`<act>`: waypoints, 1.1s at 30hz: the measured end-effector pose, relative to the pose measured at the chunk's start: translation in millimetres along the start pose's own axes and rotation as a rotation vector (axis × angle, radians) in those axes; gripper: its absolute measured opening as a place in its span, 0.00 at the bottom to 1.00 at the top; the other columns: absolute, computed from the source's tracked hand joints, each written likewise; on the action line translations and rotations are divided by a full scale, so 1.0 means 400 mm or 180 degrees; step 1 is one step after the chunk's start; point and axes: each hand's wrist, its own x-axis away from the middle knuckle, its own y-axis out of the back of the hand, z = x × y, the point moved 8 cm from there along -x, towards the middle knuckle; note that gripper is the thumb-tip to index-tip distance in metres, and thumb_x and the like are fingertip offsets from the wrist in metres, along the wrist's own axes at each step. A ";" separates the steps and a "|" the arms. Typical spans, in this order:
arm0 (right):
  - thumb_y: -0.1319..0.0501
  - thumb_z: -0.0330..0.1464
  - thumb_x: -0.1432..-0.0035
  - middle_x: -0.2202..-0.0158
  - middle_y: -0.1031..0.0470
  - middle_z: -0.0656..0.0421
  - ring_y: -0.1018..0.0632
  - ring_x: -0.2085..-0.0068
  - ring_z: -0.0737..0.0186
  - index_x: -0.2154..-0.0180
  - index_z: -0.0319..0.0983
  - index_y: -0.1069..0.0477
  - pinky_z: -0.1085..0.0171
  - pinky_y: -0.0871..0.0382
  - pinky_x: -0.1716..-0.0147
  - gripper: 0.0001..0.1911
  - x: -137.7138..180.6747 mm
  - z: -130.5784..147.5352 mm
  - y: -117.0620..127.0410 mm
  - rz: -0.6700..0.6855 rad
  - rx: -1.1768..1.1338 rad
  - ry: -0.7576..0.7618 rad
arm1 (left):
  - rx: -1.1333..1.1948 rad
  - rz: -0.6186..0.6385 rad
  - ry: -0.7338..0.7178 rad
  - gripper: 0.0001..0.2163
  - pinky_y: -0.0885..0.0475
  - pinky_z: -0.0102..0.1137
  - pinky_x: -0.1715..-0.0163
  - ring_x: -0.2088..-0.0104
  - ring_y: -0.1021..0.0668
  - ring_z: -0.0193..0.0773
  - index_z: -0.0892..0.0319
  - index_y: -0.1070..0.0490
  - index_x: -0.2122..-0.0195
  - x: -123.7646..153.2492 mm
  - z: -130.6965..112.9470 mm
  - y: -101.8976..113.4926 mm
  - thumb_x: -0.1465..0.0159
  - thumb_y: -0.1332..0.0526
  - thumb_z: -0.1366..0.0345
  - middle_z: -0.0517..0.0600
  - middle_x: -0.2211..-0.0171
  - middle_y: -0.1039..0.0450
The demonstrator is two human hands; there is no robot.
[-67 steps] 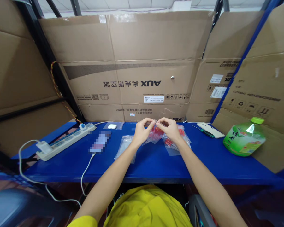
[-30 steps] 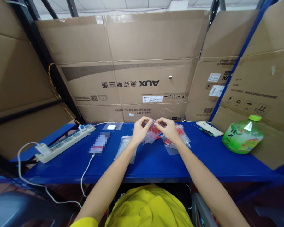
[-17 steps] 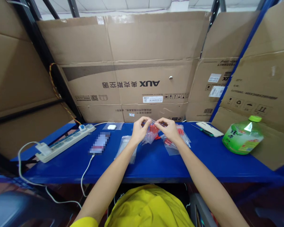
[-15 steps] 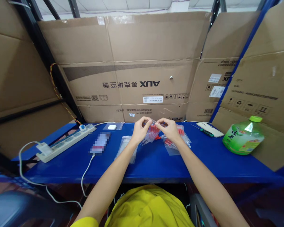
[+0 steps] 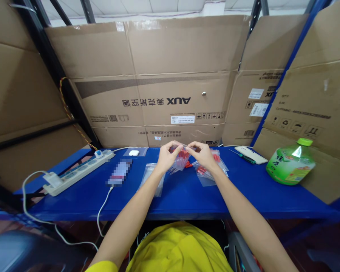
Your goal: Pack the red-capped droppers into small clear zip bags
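Above the blue worktop (image 5: 187, 196), both hands (image 5: 166, 155) (image 5: 203, 154) pinch shut the top of a clear bag of red parts (image 5: 181, 158); filled bags (image 5: 208, 170) lie right, empty bags (image 5: 153, 175) left.

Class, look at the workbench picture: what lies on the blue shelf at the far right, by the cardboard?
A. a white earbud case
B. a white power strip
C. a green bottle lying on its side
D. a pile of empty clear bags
C: the green bottle with a light green cap lies tilted on the blue shelf at the far right.
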 end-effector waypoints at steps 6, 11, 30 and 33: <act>0.33 0.44 0.40 0.67 0.18 0.57 0.22 0.66 0.58 0.66 0.39 0.20 0.61 0.29 0.64 0.14 0.001 0.008 0.000 0.0020 0.0048 0.0052 | 0.0051 0.0110 0.0209 0.12 0.25 0.32 0.59 0.62 0.18 0.40 0.59 0.19 0.62 0.001 0.009 -0.004 0.37 0.30 0.54 0.52 0.62 0.17; 0.31 0.45 0.42 0.68 0.19 0.57 0.23 0.67 0.59 0.65 0.39 0.20 0.62 0.30 0.66 0.16 -0.001 -0.001 0.010 -0.0035 -0.0182 -0.0049 | 0.0034 0.0005 0.0201 0.13 0.24 0.34 0.57 0.61 0.17 0.42 0.59 0.18 0.64 -0.002 0.014 0.007 0.36 0.31 0.54 0.53 0.64 0.17; 0.32 0.47 0.43 0.70 0.22 0.59 0.26 0.70 0.62 0.68 0.39 0.22 0.63 0.32 0.68 0.17 -0.003 -0.009 0.008 0.0133 -0.0186 -0.0068 | 0.0051 0.0035 0.0382 0.13 0.24 0.35 0.58 0.62 0.17 0.43 0.60 0.17 0.64 -0.003 0.043 0.010 0.38 0.30 0.54 0.55 0.64 0.17; 0.31 0.48 0.43 0.70 0.21 0.59 0.25 0.69 0.61 0.68 0.39 0.21 0.63 0.31 0.67 0.17 -0.003 -0.007 0.003 0.0204 -0.0178 -0.0066 | 0.0018 0.0127 0.0307 0.14 0.24 0.35 0.59 0.63 0.18 0.43 0.60 0.17 0.65 -0.002 0.035 0.002 0.38 0.30 0.53 0.55 0.64 0.17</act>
